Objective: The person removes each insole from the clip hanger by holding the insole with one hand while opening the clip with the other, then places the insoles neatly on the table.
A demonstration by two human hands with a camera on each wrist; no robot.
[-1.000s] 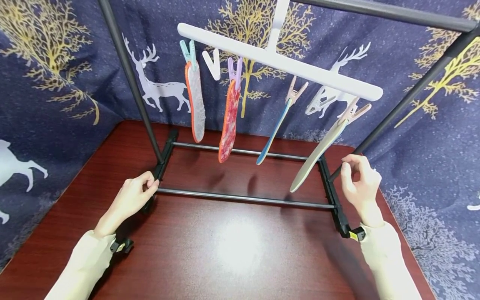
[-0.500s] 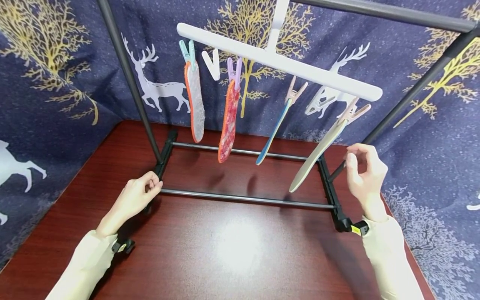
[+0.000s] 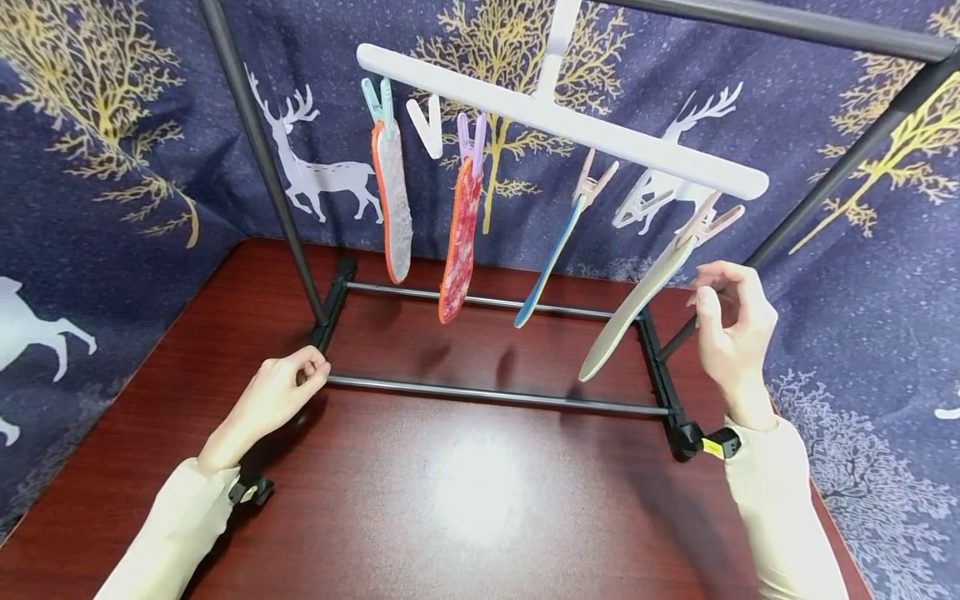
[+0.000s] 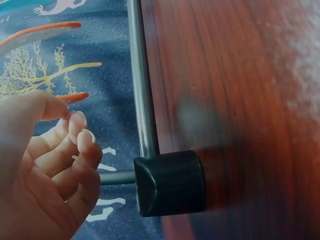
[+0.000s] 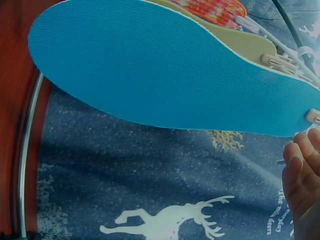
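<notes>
In the head view my left hand [image 3: 281, 385] hovers by the rack's front-left corner, fingers loosely curled round nothing. My right hand [image 3: 738, 342] is raised beside the rightmost insole [image 3: 637, 312], its fingers bent and holding nothing. That insole shows a blue face [image 5: 150, 70] in the right wrist view, with the fingertips close to its clipped end; contact is unclear. A pink clothespin [image 3: 708, 223] holds it to the white hanger [image 3: 555, 121]. Also hanging there are a grey orange-edged insole [image 3: 394, 208], a red one [image 3: 460, 242] and a thin blue-sided one [image 3: 551, 262].
White clothespins without insoles [image 3: 429, 129] hang along the bar. A black rack stands on the reddish-brown table [image 3: 360, 517], with a low front rail [image 3: 495, 396] and a slanted right post [image 3: 832, 179]. Blue patterned cloth [image 3: 67, 225] covers the walls behind.
My right hand has risen toward the clipped end of the rightmost insole. My left hand has shifted slightly right. The hanging insoles look the same.
</notes>
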